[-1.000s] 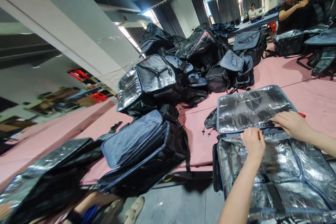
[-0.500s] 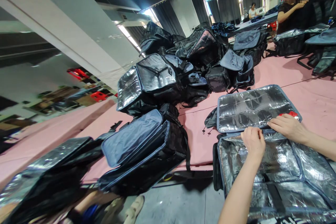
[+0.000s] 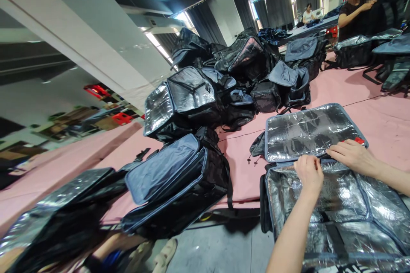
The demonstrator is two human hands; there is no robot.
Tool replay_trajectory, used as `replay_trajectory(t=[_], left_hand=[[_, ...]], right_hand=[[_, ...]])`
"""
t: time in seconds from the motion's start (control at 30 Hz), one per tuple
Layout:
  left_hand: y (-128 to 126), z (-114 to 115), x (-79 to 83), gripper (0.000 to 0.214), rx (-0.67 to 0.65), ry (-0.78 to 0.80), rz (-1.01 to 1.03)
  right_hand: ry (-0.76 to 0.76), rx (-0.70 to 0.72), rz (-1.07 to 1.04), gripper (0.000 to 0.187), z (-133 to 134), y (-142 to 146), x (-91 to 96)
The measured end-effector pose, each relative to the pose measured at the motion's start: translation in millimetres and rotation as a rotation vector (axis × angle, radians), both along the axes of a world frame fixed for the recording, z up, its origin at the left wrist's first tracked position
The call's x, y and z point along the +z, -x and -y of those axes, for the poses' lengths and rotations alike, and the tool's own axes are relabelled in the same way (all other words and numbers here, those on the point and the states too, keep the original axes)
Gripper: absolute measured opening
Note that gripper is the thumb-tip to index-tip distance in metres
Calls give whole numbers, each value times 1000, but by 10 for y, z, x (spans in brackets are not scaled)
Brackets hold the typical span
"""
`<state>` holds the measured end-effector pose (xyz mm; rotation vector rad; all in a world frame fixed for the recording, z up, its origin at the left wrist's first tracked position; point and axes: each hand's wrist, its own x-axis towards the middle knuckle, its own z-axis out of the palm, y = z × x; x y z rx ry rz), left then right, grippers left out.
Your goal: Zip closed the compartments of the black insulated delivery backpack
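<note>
The left hand and right hand touch an open silver-lined bag, its lid folded back over a pink surface.

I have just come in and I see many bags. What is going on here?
A person has both hands at an open, foil-lined bag. The left hand and right hand are where the lid meets the body; their exact grip is hard to see. The lid lies folded back over the pink table, with something red near the right hand. Another open bag stands to the left, and a co-worker is at the back.
</note>
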<state>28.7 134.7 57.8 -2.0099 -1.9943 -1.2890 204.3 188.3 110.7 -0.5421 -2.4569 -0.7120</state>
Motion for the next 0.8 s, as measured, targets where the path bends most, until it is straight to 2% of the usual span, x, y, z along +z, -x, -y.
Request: replay_trajectory(t=[0.43,0.7,0.8], left_hand=[[1,21,18,9,-3,9,-14],[12,22,20,8,-33,24,10],[84,122,99,11,-178,71,135]], right_hand=[[44,3,-21,27,-22,17,-153],[153,3,-74,25,-74,49,-316],[214,-32,-133,23,-35,-7,-308]])
